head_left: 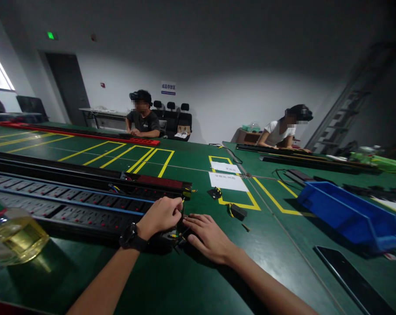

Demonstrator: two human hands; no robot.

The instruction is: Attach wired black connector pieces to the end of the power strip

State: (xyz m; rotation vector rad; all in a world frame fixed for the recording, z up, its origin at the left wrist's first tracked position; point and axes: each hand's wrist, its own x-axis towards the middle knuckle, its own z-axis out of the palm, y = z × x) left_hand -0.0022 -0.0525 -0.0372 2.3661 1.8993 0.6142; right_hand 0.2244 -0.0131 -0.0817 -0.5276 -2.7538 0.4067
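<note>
Long black power strips with rows of sockets and red marks (83,216) lie at the left, divided by blue edges. My left hand (160,215), wearing a black watch (132,237), is closed at their right end. Its fingertips are curled in, and what they grip is hidden. My right hand (209,236) lies just right of that end, fingers stretched out towards the left hand and thumb apart. Its fingertips are close to dark parts at the strip end. Below, between the hands, are short wires with yellow ends (174,236).
A small black block with a yellow wire (239,212) and a flat black part (214,192) lie near paper sheets (229,181). Right are a blue bin (345,214) and a phone (349,275). A bottle of yellow liquid (19,236) stands left. Two people work across the green table (270,271).
</note>
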